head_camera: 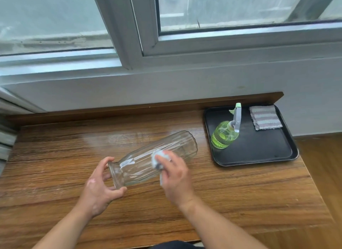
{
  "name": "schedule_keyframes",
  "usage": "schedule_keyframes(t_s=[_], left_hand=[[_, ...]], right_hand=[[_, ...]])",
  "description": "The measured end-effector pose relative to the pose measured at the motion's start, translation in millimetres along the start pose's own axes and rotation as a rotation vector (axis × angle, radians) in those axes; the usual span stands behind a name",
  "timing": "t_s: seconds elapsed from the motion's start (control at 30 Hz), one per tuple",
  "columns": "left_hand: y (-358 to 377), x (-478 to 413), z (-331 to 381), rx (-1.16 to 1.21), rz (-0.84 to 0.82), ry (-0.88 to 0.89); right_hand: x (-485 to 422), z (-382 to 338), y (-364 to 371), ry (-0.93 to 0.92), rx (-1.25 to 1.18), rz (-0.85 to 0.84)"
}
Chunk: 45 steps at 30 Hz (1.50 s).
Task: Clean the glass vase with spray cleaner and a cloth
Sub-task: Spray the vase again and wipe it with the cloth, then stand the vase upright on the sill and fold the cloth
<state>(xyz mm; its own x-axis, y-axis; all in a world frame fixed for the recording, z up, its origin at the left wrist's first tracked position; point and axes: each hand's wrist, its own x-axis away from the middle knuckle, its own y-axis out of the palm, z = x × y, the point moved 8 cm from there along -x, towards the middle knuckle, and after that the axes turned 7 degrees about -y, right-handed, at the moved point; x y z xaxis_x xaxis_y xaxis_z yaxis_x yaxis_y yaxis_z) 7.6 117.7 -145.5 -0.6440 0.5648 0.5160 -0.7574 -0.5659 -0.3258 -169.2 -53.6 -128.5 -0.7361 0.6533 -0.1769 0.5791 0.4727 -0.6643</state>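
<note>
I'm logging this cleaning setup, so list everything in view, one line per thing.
glass vase: one, clear and ribbed, held on its side over the middle of the table
cloth: one, pale blue-white, pressed on the vase's side
spray bottle: one, green with a grey head, upright on the tray's left part
folded cloth: one, grey-and-white striped, tray's far right corner
tray: one, black, table's far right end
table: one, brown wood, below the window
window: one, grey frame, behind the table
left hand: one, grips the vase's mouth end
right hand: one, holds the cloth against the vase
</note>
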Motion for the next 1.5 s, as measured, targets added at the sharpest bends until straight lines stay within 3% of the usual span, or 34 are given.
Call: schedule_keyframes(t_s=[0.1,0.27,0.43,0.77,0.9,1.17,1.5], left_hand=[[1.3,0.5,-1.7,0.014,-0.043,-0.002],[1.6,3.8,-4.2,-0.053,-0.049,0.036],[-18.9,4.8,19.9,-0.171,0.039,0.169],[-31.4,7.6,100.6,-0.702,0.099,0.497],[-15.6,8.6,139.9,-0.838,0.061,0.528],[55.2,-17.0,255.0,-1.245,-0.085,0.529],[109.0,-59.7,322.7,-1.400,-0.076,0.474]], right_hand=[[7.3,0.2,5.7,-0.094,-0.011,-0.028],[-13.1,96.9,-47.5,0.329,-0.011,0.094],[-1.6,136.3,-70.8,0.568,-0.074,0.130],[2.2,55.8,-58.6,0.435,-0.362,0.098],[-0.3,32.4,-57.0,0.373,-0.424,0.084],[21.1,45.7,-72.5,0.464,-0.506,0.143],[20.3,45.0,-108.7,0.458,-0.557,0.175]])
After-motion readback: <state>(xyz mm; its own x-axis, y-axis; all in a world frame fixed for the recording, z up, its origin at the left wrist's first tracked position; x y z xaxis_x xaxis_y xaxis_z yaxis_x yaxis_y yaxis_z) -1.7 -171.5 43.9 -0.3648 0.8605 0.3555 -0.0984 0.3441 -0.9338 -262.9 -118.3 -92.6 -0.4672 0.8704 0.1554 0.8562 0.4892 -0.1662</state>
